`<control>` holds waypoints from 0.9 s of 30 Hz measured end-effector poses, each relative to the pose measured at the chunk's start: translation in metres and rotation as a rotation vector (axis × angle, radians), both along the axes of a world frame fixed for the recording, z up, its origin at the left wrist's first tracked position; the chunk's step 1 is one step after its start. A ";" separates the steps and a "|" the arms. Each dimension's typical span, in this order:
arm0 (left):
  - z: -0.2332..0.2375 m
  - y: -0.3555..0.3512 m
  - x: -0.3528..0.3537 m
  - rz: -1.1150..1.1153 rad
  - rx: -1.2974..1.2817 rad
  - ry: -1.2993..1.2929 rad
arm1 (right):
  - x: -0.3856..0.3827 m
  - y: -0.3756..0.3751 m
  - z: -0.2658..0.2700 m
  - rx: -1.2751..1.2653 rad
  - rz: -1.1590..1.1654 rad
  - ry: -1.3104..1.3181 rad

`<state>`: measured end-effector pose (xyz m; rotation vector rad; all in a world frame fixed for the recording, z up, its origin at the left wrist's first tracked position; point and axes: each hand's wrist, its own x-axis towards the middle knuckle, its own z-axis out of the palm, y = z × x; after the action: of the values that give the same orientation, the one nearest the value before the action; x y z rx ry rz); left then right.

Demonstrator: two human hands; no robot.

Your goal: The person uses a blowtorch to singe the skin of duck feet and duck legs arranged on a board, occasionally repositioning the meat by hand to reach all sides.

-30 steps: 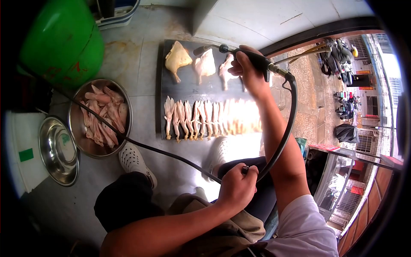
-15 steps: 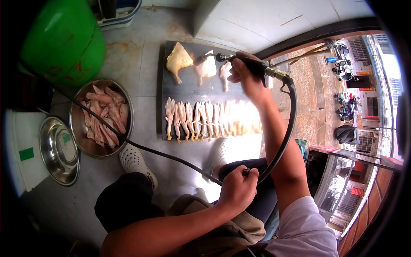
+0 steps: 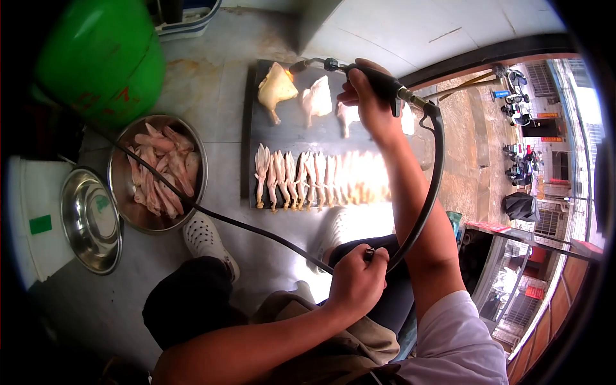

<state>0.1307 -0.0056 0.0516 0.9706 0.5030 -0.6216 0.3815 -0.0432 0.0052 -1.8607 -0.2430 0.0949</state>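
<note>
My right hand (image 3: 372,96) is wrapped round the black handle of a gas torch (image 3: 385,91). The torch's nozzle tip lies at the upper right edge of the yellowish leftmost poultry leg (image 3: 277,86), with an orange glow beside it. Two paler poultry legs, one (image 3: 316,99) beside it and one (image 3: 348,117) partly behind my wrist, lie on the same dark board (image 3: 282,133). Below them runs a row of slim poultry pieces (image 3: 301,176), washed out by sunlight at the right. My left hand (image 3: 357,282) is closed around the torch's black hose (image 3: 256,236); a small dark piece shows by its thumb.
A steel bowl of raw poultry pieces (image 3: 157,176) stands at the left, beside a shallow steel basin (image 3: 96,218). A green bin (image 3: 102,64) is behind them. The hose crosses over the bowl. My white clogs (image 3: 206,240) are below the board. A doorway opens onto the street at right.
The torch nozzle has moved left, from over the middle leg to the edge of the leftmost leg. An orange glow now shows there. The view has shifted slightly; my left hand stays on the hose.
</note>
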 end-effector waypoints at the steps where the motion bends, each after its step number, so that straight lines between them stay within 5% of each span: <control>1: 0.000 0.001 0.000 0.011 -0.004 0.005 | 0.001 0.004 -0.001 -0.008 0.010 -0.020; 27: -0.001 -0.006 -0.010 0.006 0.071 -0.078 | -0.018 0.033 0.003 -0.043 0.081 0.038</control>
<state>0.1210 -0.0118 0.0506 1.0559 0.4608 -0.5609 0.3631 -0.0103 0.0086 -1.8903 -0.2920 0.1924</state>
